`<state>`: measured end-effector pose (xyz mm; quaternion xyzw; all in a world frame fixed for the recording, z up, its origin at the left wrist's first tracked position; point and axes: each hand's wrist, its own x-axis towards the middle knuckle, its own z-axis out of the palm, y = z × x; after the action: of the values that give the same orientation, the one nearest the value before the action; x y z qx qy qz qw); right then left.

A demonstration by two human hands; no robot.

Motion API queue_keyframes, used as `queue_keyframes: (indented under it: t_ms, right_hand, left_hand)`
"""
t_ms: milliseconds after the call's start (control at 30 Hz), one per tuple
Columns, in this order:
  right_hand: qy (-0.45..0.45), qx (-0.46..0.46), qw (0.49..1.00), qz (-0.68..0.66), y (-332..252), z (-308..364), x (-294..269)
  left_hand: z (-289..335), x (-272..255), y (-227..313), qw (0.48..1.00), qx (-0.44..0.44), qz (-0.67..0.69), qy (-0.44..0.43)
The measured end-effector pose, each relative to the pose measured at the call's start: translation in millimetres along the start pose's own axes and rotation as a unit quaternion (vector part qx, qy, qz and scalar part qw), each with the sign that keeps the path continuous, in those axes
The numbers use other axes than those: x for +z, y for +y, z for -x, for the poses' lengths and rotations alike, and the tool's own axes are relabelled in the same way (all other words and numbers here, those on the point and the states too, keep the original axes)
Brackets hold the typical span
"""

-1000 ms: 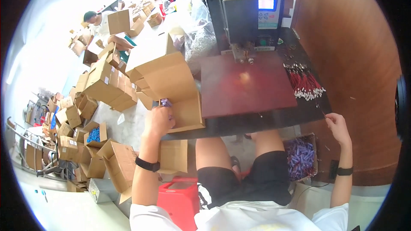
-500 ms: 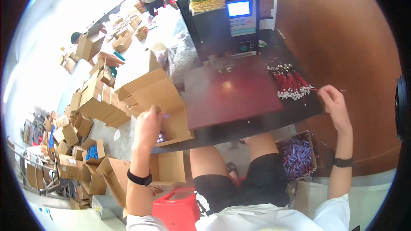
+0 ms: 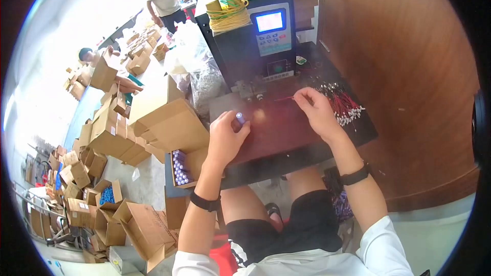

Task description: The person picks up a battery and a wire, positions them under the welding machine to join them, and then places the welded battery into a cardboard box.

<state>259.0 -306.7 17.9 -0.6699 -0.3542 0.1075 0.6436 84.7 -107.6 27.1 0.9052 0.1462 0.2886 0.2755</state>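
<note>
My left hand [image 3: 226,137] grips a purple cylindrical battery cell [image 3: 240,118] between thumb and fingers, with one pale end showing. It is over the left side of a dark red board [image 3: 276,135]. Over the board's right side, my right hand [image 3: 317,113] pinches a thin red wire lead [image 3: 284,99] that points left, toward small metal fittings [image 3: 259,96] at the front of a black machine [image 3: 232,51]. A pile of red wire leads with white connectors [image 3: 348,110] lies right of that hand. An open cardboard box [image 3: 197,161] at the left holds upright purple cells [image 3: 180,168].
The machine has a lit screen [image 3: 270,21] and a spool of yellow-green wire [image 3: 228,18] on top. A brown wooden door [image 3: 404,71] stands at the right. Cardboard boxes [image 3: 110,135] are stacked at the left, and two people stand farther off. A box of purple cells [image 3: 341,204] is under the table.
My left hand has come out of the cardboard box with a battery cell and moved right over the board. My right hand has moved left from the wire pile, carrying a red lead.
</note>
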Motion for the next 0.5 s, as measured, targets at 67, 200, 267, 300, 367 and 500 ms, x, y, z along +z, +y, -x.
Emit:
queue_keyframes:
  t_ms: [67,200,267,300,367,500]
  right_hand:
    - [0.001,0.001,1.0,-0.001,-1,-2,3]
    - [0.013,0.007,1.0,0.015,-2,-8,2]
    - [0.021,-0.007,1.0,0.012,2,-10,4]
    - [0.03,-0.02,0.999,0.008,3,-10,5]
    - [0.032,-0.02,0.999,0.019,3,-9,5]
    - [0.033,-0.039,0.998,0.043,2,-8,5]
  left_hand:
    - [0,2,-6,0.999,-0.011,0.031,0.008]
    - [-18,10,0,1.0,0.002,0.008,-0.018]
    - [-25,17,4,0.999,-0.023,0.011,-0.042]
    - [-28,23,-2,0.999,-0.022,0.022,-0.036]
    - [-29,28,-4,0.999,-0.021,0.034,-0.031]
    - [-28,31,-3,0.999,-0.017,0.026,-0.008]
